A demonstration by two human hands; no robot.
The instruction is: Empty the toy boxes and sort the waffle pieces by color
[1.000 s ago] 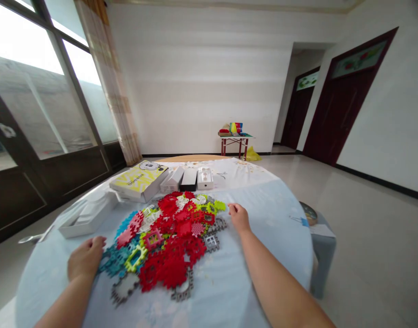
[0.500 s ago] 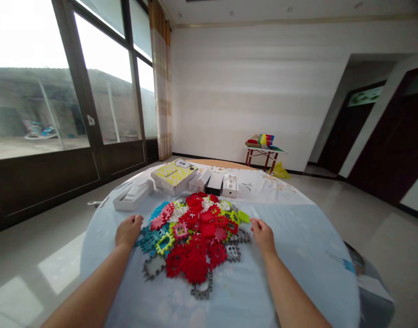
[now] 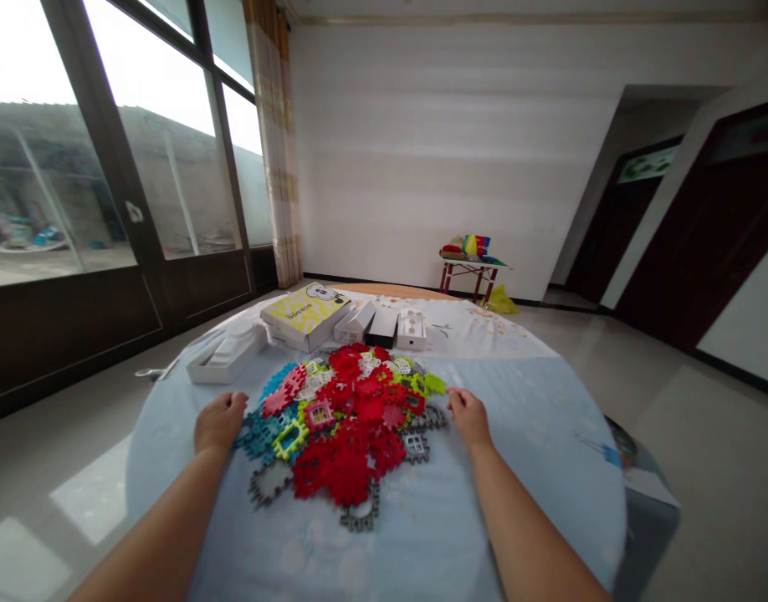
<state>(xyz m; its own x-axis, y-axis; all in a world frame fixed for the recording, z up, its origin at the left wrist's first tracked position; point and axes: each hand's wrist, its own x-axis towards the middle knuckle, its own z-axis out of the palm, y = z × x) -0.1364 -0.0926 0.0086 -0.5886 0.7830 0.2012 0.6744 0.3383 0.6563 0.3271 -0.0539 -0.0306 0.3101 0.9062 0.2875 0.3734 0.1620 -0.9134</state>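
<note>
A heap of flat plastic interlocking building pieces lies on the blue tablecloth [image 3: 535,435]. Red pieces [image 3: 346,468] cover its middle and front, teal pieces [image 3: 258,435] its left side, and grey ones [image 3: 359,512] its front edge. My left hand [image 3: 217,422] rests beside the teal pieces, its fingers curled in and nothing visible in them. On the other side, my right hand [image 3: 470,415] rests with curled fingers, their tips close to a lime green piece [image 3: 434,384]. I cannot tell whether the fingertips touch that piece.
Behind the heap stand a yellow and white box [image 3: 305,316], an open white box [image 3: 227,358] and several small boxes, one a black-sided box [image 3: 382,328]. A stool [image 3: 647,510] stands at the table's right. By the far wall is a small table [image 3: 475,266] with colourful items.
The whole scene has shifted left and slightly up as the head view turned. Both hands stay in the same places beside the heap, and the pieces lie as before.
</note>
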